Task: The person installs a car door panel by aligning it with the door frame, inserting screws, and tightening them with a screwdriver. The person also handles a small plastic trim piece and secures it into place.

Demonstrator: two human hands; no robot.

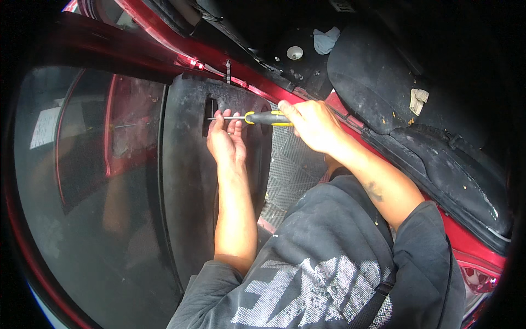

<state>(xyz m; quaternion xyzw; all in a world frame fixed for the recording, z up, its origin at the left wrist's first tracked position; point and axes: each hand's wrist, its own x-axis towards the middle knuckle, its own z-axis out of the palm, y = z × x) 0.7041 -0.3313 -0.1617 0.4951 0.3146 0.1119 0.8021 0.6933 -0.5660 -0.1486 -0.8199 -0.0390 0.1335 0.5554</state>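
Note:
A screwdriver (pixel 267 118) with a black and yellow handle lies level across the inner panel (pixel 189 164) of an open red car door. Its handle is gripped by my right hand (pixel 312 123). My left hand (pixel 226 140) pinches the metal shaft close to the tip. That tip points into a dark rectangular recess (pixel 211 107) in the black panel. Whether it touches a screw in there is hidden by the shadow and my fingers.
The door's window glass (pixel 93 181) spreads along the left. A black car seat (pixel 378 82) stands at the right, with a crumpled beige scrap (pixel 418 101) on it. Farther in lie a white cup (pixel 295 52) and a pale cloth (pixel 326 40). Grey patterned floor (pixel 296 164) shows below.

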